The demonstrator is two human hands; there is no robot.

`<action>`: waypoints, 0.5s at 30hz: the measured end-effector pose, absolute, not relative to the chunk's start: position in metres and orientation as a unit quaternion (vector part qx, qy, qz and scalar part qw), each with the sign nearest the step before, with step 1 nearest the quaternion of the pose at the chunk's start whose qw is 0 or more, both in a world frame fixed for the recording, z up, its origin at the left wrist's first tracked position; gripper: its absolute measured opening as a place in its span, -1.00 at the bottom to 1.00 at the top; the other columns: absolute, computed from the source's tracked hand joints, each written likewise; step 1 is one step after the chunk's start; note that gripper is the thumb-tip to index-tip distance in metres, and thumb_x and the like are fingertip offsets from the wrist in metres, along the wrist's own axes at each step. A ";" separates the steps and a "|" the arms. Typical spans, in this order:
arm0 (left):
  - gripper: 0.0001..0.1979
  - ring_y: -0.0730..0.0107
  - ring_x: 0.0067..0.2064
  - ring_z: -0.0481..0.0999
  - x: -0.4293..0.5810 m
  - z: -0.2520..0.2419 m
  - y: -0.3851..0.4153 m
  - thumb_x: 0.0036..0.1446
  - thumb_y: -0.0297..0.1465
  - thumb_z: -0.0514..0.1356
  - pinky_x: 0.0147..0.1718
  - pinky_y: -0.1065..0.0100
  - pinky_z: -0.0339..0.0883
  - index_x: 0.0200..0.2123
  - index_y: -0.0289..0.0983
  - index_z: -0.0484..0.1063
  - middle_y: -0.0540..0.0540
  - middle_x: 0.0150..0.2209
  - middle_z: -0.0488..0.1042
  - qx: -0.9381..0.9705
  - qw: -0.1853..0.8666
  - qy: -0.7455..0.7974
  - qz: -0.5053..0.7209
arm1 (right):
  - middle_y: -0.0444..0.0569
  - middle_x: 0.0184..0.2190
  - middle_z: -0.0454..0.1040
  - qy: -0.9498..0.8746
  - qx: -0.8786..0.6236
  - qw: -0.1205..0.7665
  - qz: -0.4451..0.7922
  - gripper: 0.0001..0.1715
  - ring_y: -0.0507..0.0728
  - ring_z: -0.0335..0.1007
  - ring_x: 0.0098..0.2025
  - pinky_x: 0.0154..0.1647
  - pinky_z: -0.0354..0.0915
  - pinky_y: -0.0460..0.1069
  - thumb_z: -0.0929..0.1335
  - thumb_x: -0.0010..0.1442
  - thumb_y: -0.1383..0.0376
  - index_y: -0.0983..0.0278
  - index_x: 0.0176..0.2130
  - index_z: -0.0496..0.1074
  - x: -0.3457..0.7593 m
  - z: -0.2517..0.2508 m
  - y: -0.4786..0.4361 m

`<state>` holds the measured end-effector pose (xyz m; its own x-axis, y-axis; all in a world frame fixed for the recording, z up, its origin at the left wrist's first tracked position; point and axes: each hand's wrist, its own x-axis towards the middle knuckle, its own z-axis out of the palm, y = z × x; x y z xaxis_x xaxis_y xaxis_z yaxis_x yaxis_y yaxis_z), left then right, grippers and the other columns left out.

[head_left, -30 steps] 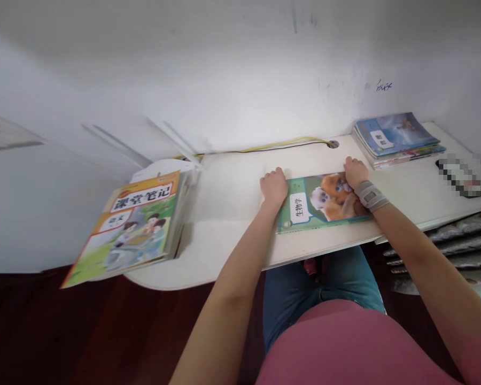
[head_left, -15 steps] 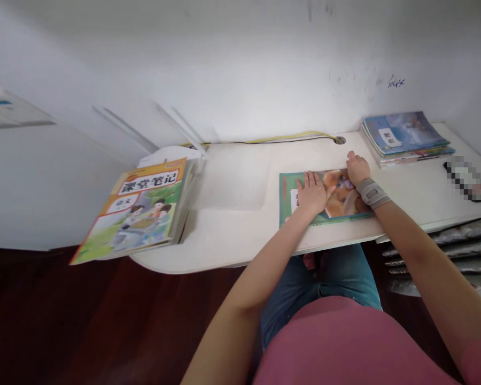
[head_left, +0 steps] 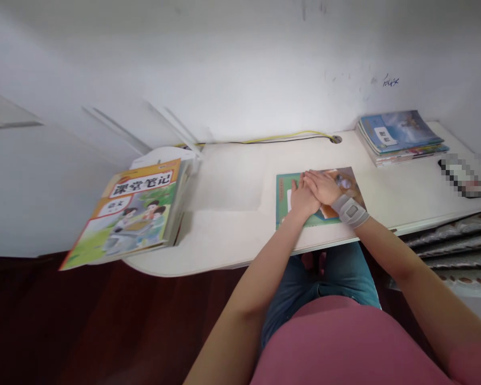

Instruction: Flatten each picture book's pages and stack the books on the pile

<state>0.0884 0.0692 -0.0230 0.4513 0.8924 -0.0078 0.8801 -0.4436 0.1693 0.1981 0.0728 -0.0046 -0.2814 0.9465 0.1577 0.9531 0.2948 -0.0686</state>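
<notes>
A green-edged textbook [head_left: 284, 193] with an animal picture on its cover lies flat near the front edge of the white desk [head_left: 232, 214]. My left hand [head_left: 302, 199] rests flat on the cover, fingers stretched out. My right hand [head_left: 324, 186], with a grey band on its wrist, lies flat across the left hand's fingers on the same book. Both hands hide most of the cover.
A stack of books topped by an orange and green one [head_left: 134, 214] overhangs the desk's left end. Another stack with a blue cover [head_left: 401, 136] sits at the back right. A yellow and black cable [head_left: 272, 139] runs along the wall to a hole.
Both hands moved from the book's left and right ends to its middle. The left went flat onto the cover first; the right then came over onto the left. The book shifted slightly.
</notes>
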 end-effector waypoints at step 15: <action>-0.42 -0.11 0.35 -0.07 0.078 -0.019 0.079 0.29 -0.31 -0.20 0.26 -0.03 -0.14 0.27 -0.49 0.09 -0.30 0.33 0.04 0.805 0.017 0.588 0.080 | 0.25 0.30 0.09 -0.725 -0.688 0.010 -0.038 -0.46 0.38 0.02 0.29 0.19 0.01 0.31 0.09 0.31 0.27 0.42 0.17 0.28 0.232 -0.002 0.070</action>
